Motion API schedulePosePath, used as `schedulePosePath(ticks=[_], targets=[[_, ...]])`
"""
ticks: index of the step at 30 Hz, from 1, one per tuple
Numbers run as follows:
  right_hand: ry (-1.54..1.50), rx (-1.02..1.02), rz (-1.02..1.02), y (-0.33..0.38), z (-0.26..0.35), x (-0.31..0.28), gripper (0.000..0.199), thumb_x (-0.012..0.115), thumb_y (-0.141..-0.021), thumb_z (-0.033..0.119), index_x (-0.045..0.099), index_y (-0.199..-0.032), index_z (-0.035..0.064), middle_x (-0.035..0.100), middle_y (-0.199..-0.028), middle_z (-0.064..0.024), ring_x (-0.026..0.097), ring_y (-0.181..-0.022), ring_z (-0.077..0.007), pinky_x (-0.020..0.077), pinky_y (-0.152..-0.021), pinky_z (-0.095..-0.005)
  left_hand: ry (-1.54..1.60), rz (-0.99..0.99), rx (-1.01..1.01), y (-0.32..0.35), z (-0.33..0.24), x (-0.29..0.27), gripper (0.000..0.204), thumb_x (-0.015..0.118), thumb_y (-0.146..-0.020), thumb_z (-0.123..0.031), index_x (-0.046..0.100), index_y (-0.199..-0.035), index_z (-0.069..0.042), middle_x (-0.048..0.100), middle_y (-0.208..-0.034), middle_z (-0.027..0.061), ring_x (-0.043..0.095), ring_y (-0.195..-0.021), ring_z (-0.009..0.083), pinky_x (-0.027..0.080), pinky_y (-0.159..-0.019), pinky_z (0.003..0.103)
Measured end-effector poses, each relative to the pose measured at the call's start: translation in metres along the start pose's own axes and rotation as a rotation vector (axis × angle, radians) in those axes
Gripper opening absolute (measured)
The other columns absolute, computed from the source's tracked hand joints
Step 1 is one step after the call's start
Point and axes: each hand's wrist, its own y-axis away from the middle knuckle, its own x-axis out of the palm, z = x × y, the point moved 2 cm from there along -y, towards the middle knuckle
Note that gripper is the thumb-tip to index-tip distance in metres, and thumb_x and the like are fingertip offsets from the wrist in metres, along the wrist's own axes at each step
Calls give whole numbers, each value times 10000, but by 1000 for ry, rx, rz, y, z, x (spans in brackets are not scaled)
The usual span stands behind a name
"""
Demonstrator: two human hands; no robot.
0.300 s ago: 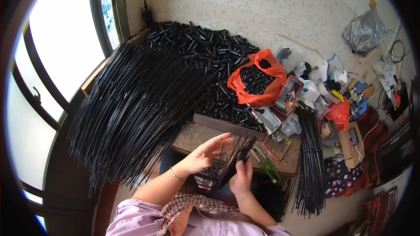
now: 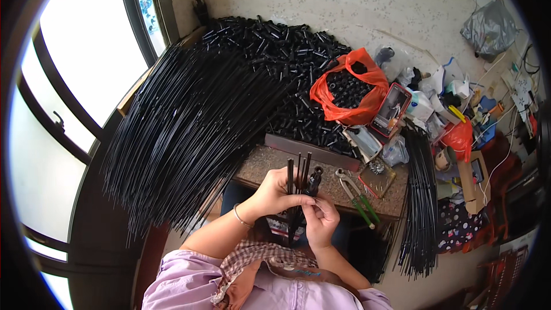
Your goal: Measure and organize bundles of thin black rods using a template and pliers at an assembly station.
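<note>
My left hand (image 2: 276, 193) is wrapped round a small bundle of thin black rods (image 2: 301, 167), held upright above my lap. Among the rods stands a black fitting with a round ringed tip (image 2: 315, 177). Close against the right side of the bundle, my right hand (image 2: 322, 221) has its thumb and fingers pinched together just below my left thumb. Whatever lies in that pinch is too small to make out. The lower part of the bundle runs down between my hands.
A wide sheaf of long black rods (image 2: 178, 138) spreads at left, before a heap of short black tubular parts (image 2: 275, 49). Beyond the table edge (image 2: 252, 169) lie green-handled pliers (image 2: 359, 201), an orange bag (image 2: 376, 89), a phone (image 2: 393, 106) and another rod bundle (image 2: 419, 201).
My left hand, open beside the rods before, has closed round them. My right hand has shifted from gripping the bundle to a pinch at its side. The rods now stand more upright.
</note>
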Motion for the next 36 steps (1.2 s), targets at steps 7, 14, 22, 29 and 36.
schedulePosePath(ticks=[7, 14, 22, 29, 36], targets=[[-548, 269, 539, -18, -13, -6, 206, 621, -571, -75, 489, -705, 10, 532, -730, -41, 522, -656, -97, 452, -611, -221, 421, 309, -104, 8, 23, -10, 303, 719, -500, -195, 520, -617, 1, 521, -641, 75, 462, -591, 184, 366, -563, 280], [-578, 291, 682, -28, -20, -4, 253, 637, -539, -87, 477, -691, 36, 527, -719, -24, 514, -668, -85, 439, -620, -209, 539, 431, -21, 8, 23, -6, 326, 695, -529, -258, 539, -637, 6, 536, -644, 90, 489, -625, 196, 376, -564, 284], [-300, 239, 204, -24, -4, 7, 267, 657, -582, 30, 460, -762, 24, 530, -693, -25, 499, -583, -88, 398, -551, -189, -234, 91, 61, 27, 18, 7, 354, 651, -592, -157, 481, -863, -5, 487, -817, 96, 502, -755, 222, 390, -684, 286], [-268, 187, 78, -26, 1, -2, 247, 644, -578, 41, 526, -794, 15, 461, -767, -10, 432, -618, -70, 357, -528, -198, -154, 110, 14, 24, 26, 5, 330, 589, -636, -68, 389, -889, 1, 445, -749, 122, 445, -653, 237, 383, -625, 293], [447, -448, 0, -26, 36, 1, 178, 601, -589, 4, 522, -747, 15, 489, -679, -54, 470, -556, -142, 390, -504, -221, 238, 53, -331, 26, 34, 3, 155, 573, -651, 6, 467, -760, -22, 452, -721, -3, 413, -676, 71, 370, -610, 218]])
